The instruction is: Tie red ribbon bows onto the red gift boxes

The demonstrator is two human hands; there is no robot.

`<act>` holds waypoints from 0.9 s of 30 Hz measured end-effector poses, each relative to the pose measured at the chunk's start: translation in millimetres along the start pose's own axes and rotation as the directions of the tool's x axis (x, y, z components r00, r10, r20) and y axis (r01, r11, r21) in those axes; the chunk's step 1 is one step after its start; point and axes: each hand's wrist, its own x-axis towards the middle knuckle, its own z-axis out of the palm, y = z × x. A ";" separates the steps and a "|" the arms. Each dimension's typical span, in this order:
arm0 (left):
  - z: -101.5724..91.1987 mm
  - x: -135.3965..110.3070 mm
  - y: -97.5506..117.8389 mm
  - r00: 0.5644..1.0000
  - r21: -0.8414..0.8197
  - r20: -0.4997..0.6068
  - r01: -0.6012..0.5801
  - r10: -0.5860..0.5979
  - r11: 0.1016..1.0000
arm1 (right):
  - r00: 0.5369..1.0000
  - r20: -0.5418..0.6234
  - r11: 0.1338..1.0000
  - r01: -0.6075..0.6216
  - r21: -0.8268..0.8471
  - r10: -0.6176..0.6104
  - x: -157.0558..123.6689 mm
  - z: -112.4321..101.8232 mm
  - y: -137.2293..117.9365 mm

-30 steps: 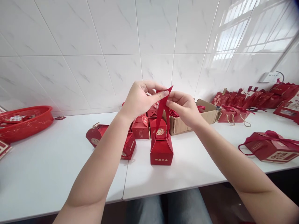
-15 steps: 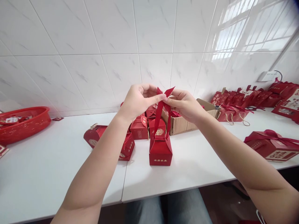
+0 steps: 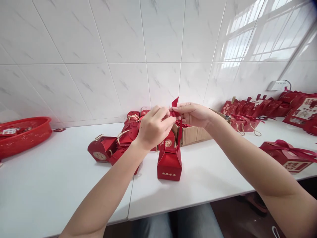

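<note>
A small red gift box (image 3: 169, 165) with gold lettering stands upright on the white table in front of me. From its top a red ribbon (image 3: 180, 132) rises to my hands. My left hand (image 3: 156, 127) is closed on the ribbon, its back towards me, hiding part of the ribbon and the boxes behind. Pinched between thumb and fingers, another part of the ribbon is in my right hand (image 3: 192, 112); one pointed end sticks up above it. Where the ribbon crosses between the fingers is partly hidden.
Several red boxes (image 3: 102, 148) with twine handles cluster to the left and behind. An open cardboard box (image 3: 195, 135) stands behind my right hand. A red plastic basket (image 3: 37, 134) is far left; a ribboned box (image 3: 287, 153) and red bags (image 3: 247, 109) are right.
My left hand has turned over and come down slightly, its fingers curled around the ribbon. My right hand stays by the ribbon, slightly lower. The gift box remains standing.
</note>
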 end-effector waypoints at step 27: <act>-16.2 18.3 12.5 0.563 -0.677 0.691 0.723 -0.453 -0.134 | 0.655 0.421 0.055 0.577 -0.815 -0.627 -31.0 17.9 -9.1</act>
